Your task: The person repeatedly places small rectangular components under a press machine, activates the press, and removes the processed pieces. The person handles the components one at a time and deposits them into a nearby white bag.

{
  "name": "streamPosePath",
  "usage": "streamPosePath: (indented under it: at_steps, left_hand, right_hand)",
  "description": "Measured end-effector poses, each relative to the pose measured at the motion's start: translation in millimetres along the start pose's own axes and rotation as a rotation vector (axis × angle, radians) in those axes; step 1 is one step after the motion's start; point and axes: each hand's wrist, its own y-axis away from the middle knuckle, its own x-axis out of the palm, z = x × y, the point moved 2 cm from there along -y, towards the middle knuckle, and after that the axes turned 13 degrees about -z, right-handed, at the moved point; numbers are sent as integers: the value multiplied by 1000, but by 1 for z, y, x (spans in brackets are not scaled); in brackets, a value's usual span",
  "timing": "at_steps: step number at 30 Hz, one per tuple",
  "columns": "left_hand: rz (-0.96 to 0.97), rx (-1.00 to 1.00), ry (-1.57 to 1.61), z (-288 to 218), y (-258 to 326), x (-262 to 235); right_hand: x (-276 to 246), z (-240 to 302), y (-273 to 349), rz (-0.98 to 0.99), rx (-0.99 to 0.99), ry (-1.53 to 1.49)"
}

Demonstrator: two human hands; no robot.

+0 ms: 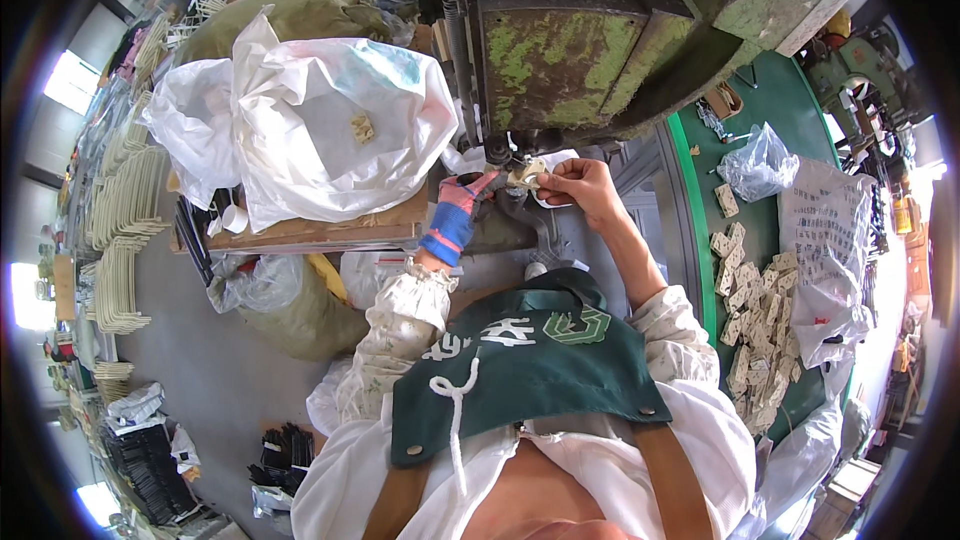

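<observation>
Our right hand's [588,190] fingers pinch a cream plate [524,176] below the machine head [560,60] at twelve o'clock, probably steadying it; whether our gloved left hand's [464,204] fingers pinch too, we cannot tell. Similar plates [765,325] heap the counter [795,90] at four o'clock, seemingly for reach.

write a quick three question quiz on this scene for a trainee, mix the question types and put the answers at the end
1. Which two main colours show on the glove worn on the left hand?

2. True or false: the right hand is bare.

3. Where does the big heap of pale pieces lie?
a) on top of the machine
b) on the green table to the person's right
c) on the apron

Key:
1. Pinkish red and blue
2. True
3. b
</observation>
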Motion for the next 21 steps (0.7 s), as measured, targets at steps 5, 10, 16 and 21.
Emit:
streamPosePath:
  at_steps: [5,10,16,21]
  left_hand:
    - [0,-28,58,-12,2,1]
    - [104,347,-138,-25,14,3]
    - [470,-212,721,1,9,10]
    - [294,-106,536,7,16,12]
  right_hand:
    - [2,12,10,1,-75,-68]
    - [-2,31,15,-18,-98,21]
    - [-2,37,6,42,-57,106]
    - [-5,25,-6,19,-45,122]
